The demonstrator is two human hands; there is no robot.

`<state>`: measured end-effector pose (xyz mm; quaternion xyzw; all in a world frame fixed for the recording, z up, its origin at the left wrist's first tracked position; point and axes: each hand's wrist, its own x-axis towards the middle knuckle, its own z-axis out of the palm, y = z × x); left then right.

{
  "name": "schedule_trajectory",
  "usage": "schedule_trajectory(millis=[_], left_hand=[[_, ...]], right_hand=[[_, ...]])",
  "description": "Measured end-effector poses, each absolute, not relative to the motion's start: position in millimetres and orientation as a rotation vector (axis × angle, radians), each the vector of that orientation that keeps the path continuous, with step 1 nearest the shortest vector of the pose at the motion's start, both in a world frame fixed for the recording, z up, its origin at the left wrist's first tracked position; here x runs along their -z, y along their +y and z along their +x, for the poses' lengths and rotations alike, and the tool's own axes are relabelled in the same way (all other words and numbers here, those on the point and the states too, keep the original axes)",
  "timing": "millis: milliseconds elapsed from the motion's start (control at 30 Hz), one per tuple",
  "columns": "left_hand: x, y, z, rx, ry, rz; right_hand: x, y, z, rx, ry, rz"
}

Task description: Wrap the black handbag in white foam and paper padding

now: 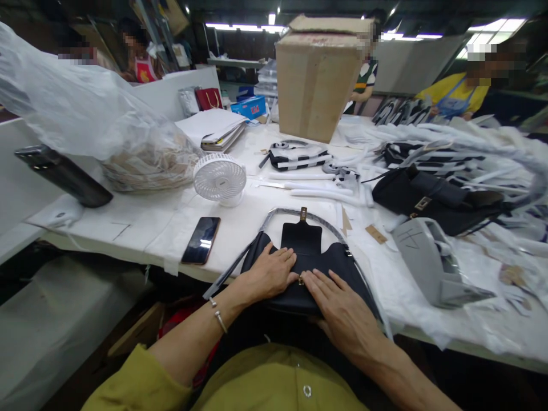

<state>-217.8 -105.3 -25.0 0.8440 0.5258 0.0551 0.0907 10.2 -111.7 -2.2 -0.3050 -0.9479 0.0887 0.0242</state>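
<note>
A black handbag (pixel 338 262) lies at the table's near edge, its flap (pixel 302 237) folded back away from me and a metal clasp piece at the flap's tip. Its strap (pixel 317 216), wrapped in clear plastic, loops behind and around the bag. My left hand (pixel 274 271) rests flat on the bag's left front, fingers stretched out. On the right front lies my right hand (pixel 336 302), also flat with fingers extended, its fingertips beside a small gold-coloured lock (pixel 301 281). The underside of the bag is hidden.
A phone (pixel 201 240), a white fan (pixel 220 178) and a dark bottle (pixel 64 176) stand or lie leftward. A grey tape dispenser (pixel 422 262) and another black bag (pixel 436 200) are right. Behind are a cardboard box (pixel 319 85) and wrapped straps. Several people work beyond.
</note>
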Motion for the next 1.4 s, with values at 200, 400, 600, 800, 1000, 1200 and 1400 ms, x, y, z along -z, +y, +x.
schedule_trajectory(millis=[200, 400, 600, 800, 1000, 1200, 1400], left_hand=[[-23, -103, -218, -0.115, 1.454, 2.512], [-35, -105, -212, -0.091, 1.645, 2.602], [-4, -100, -211, -0.004, 1.632, 2.571], [-11, -94, -210, 0.054, 1.636, 2.498], [-4, -93, -208, -0.013, 1.668, 2.51], [-13, -79, -221, -0.009, 1.527, 2.46], [-36, -60, -221, 0.129, 1.389, 2.348]], right_hand=[[3, -90, 6, -0.147, -2.835, -0.975], [-1, -53, -6, -0.184, -2.775, -1.076], [22, -58, -6, -0.233, -2.848, -1.008], [30, -62, -5, -0.211, -2.74, -1.038], [25, -59, -12, -0.328, -2.733, -1.127], [-7, -38, -7, -0.776, -2.856, -1.086], [-13, -26, -8, -0.948, -2.905, -1.072]])
